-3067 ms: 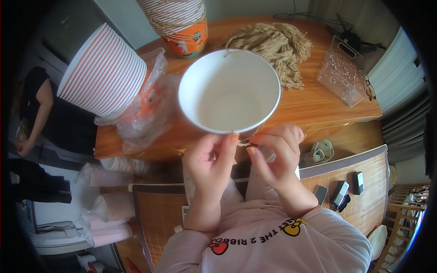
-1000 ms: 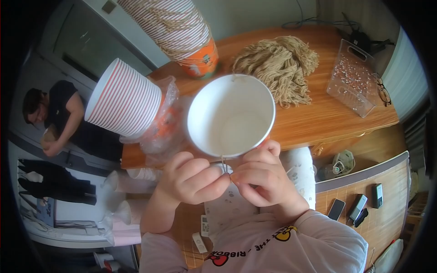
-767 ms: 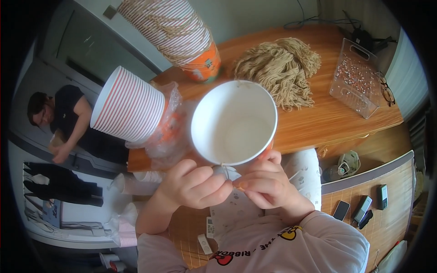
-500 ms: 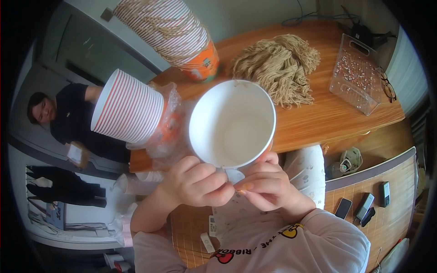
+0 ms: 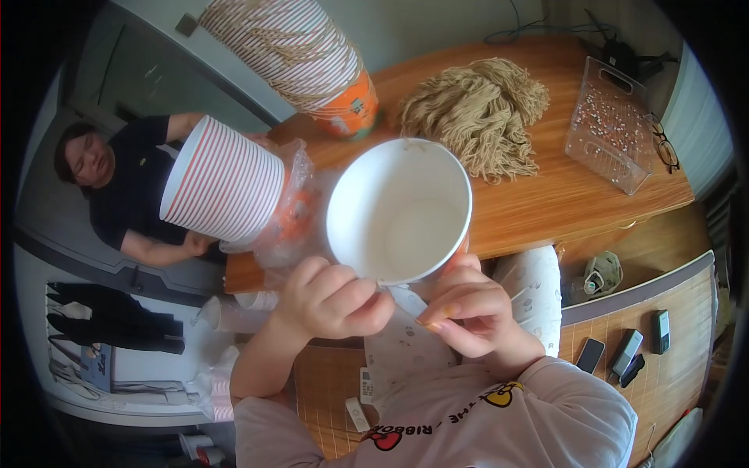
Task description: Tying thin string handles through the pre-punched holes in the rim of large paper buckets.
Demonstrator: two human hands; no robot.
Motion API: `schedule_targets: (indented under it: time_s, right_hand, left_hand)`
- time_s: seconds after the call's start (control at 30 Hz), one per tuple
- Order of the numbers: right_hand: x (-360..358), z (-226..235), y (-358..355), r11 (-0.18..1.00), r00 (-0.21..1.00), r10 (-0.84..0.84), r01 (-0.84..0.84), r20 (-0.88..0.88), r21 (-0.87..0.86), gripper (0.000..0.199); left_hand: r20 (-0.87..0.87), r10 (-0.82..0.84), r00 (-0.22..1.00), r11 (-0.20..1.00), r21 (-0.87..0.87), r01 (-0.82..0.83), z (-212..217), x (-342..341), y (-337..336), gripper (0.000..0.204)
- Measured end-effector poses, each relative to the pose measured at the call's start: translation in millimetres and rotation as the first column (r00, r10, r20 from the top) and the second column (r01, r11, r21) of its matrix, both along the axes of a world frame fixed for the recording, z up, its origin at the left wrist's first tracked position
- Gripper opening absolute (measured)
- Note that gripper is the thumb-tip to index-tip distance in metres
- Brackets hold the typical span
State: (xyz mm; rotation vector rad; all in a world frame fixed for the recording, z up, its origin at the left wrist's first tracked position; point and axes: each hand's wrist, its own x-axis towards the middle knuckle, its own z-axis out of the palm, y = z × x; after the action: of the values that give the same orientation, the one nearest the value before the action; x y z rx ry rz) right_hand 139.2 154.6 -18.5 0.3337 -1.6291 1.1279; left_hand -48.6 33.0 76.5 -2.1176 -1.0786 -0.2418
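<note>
A white-lined paper bucket [image 5: 398, 214] is tilted with its mouth toward me, at the front edge of the table. At its near rim is my left hand [image 5: 331, 303], fingers curled in tightly; what they grip is hidden. My right hand [image 5: 470, 308] is beside the bucket's lower right, thumb and forefinger pinched together on something too small to make out. A pale, rounded piece [image 5: 404, 299] shows between the two hands, just under the rim. A short bit of cord sits at the far rim.
Left of the bucket lies a nested stack of paper buckets [image 5: 226, 179] in clear plastic. Behind stands a taller stack [image 5: 289, 54] with cords hanging on it. A heap of tan cords [image 5: 476, 117] and a clear tray of small beads [image 5: 612, 117] lie on the table [image 5: 515, 214]. Another person [image 5: 129, 183] stands at left.
My hands have drawn slightly apart, the left one rising a little and the right one shifting right. The other person has leaned in toward the bucket stack.
</note>
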Motion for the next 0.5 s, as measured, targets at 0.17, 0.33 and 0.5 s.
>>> schedule_targets:
  time_s: [0.17, 0.33, 0.5]
  right_hand:
    - [4.0, 0.1, 1.8, 0.984, 0.991, 0.059, -0.079, -0.123, -0.159, 0.021]
    - [10.2, -0.1, 12.0, 0.99, 0.99, 0.081, -0.093, -0.115, -0.103, 0.025]
    - [15.3, 0.0, 20.0, 0.994, 0.995, 0.101, -0.101, 0.005, -0.03, 0.022]
  left_hand:
    - [0.027, 0.006, 1.0, 1.0, 0.005, -0.006, 0.9, -4.2, 1.5, 0.021]
    - [-0.006, 0.032, 0.999, 0.998, 0.046, -0.032, -0.9, -7.8, -2.0, 0.028]
    - [0.193, -0.006, 0.981, 0.997, -0.08, 0.022, -2.0, -7.4, 2.9, 0.029]
